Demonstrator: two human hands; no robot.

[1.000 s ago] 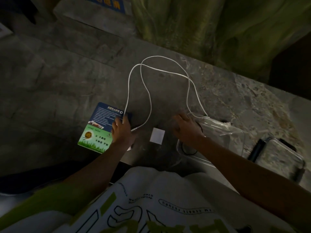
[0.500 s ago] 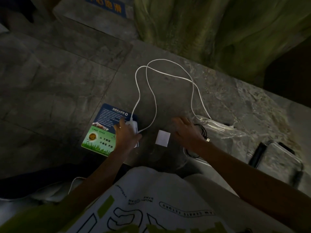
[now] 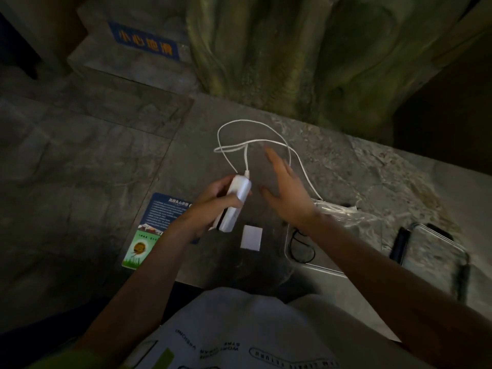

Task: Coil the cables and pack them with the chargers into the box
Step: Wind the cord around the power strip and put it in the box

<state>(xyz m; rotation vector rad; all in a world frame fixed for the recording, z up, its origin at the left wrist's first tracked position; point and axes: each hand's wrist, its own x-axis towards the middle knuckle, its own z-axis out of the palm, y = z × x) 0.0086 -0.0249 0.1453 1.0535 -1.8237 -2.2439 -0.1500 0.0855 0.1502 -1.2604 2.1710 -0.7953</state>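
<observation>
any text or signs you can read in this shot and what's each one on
"小心地滑": yellow characters on the blue sign on the stone step, slightly blurred.
Blue and green card by the left hand: white heading and small print, too blurred to read.
Shirt: printed lettering upside down, too small to read.
White charger, white square: no text visible.

Bare counter [image 3: 346, 169] lies open beyond the right hand [image 3: 286, 193] out to the green rock wall [image 3: 292, 62] — that wall closes off the back. The white cable [image 3: 255, 141] loops across the middle, straight in the way of a forward reach. Nearer, the small white charger [image 3: 251, 237] and the clear box [image 3: 306, 265] crowd the front edge; the leaflet [image 3: 157, 222] lies flat on the left — low, easy to pass over.
</observation>
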